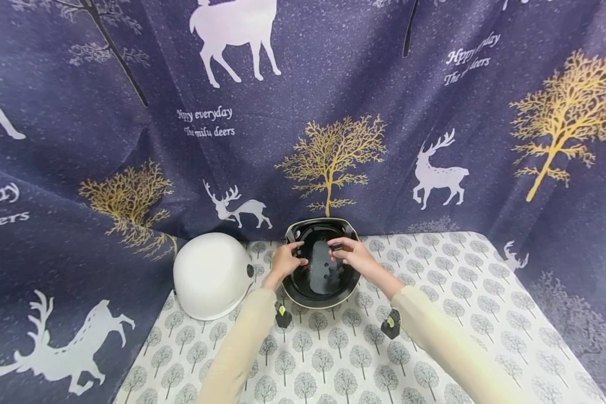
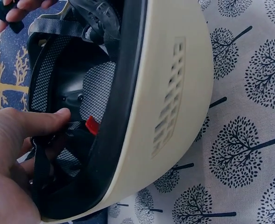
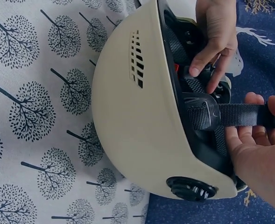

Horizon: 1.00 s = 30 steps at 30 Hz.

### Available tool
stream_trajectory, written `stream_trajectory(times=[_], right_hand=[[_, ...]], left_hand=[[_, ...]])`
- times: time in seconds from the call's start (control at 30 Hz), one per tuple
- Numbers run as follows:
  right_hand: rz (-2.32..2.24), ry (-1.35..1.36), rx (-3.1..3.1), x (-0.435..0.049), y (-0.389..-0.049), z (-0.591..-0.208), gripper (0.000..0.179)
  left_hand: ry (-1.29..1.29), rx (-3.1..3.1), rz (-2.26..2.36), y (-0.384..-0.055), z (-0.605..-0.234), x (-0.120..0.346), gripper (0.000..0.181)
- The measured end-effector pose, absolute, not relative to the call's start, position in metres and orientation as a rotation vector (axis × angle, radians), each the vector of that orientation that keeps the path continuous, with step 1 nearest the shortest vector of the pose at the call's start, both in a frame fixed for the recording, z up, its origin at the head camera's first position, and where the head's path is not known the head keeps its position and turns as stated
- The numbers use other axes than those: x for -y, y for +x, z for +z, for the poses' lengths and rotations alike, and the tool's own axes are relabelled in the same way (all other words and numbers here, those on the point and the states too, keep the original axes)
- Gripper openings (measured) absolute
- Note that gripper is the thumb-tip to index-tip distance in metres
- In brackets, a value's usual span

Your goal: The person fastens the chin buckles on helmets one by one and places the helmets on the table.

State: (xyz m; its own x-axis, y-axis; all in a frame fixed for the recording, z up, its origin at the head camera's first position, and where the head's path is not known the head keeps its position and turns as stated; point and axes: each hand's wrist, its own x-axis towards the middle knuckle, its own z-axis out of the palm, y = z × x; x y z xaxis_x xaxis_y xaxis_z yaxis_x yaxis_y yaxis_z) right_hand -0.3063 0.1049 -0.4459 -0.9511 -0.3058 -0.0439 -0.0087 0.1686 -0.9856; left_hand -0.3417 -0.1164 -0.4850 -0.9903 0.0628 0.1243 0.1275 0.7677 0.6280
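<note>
Above the upturned helmet's hollow, the right hand (image 1: 352,256) holds the right strap (image 3: 244,115), a flat black band of ribbed webbing. It crosses the curled fingers, with the thumb against its dark end piece. Across from it, the left hand (image 1: 284,262) has thumb and fingers drawn together on the left strap (image 2: 41,163), also dark webbing, which loops down beside the palm; its pinched part is partly hidden.

Both hands reach over the rim from opposite sides, the left with its thumb laid along the top and its other fingers tucked underneath. The helmet (image 3: 123,121) sits on its crown, mouth up, its shell smooth, rounded and cream with a dull sheen. Slanted vents (image 3: 137,60) pierce its side, and a ridged black knob (image 3: 191,189) sits low on the shell in the right wrist view. Within, grey mesh padding (image 2: 97,88) lines a glossy black hollow, and a small red tab (image 2: 92,125) shows near the left hand.

Pale sleeves (image 1: 247,348) slant forward and inward from the near edge. Beneath lies the bench (image 1: 328,359), covered in tree-printed cloth. Left of the helmet stands a smooth white dome (image 1: 212,275), and behind hangs a creased navy curtain (image 1: 303,73) with deer and golden trees.
</note>
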Motion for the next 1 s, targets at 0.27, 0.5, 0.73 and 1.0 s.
stream_trajectory(times=[0.27,0.5,0.73,1.0], right_hand=[[-1.866,-0.350,-2.197,-0.105,-0.307,-0.445,0.041],[-1.844,-0.325,-2.220,-0.104,-0.308,-0.443,0.040],[-1.864,-0.373,-2.213,-0.104,-0.308,-0.445,0.041],[-1.921,-0.348,-2.159,-0.101,-0.305,-0.444,0.038]], left_hand=[[-0.251,2.817,-1.111,-0.340,-0.480,0.111,0.036],[-0.352,2.624,-1.414,-0.341,-0.473,0.109,0.026],[-0.333,2.396,-1.814,-0.342,-0.468,0.112,0.025],[-0.252,2.190,-2.095,-0.344,-0.466,0.110,0.029]])
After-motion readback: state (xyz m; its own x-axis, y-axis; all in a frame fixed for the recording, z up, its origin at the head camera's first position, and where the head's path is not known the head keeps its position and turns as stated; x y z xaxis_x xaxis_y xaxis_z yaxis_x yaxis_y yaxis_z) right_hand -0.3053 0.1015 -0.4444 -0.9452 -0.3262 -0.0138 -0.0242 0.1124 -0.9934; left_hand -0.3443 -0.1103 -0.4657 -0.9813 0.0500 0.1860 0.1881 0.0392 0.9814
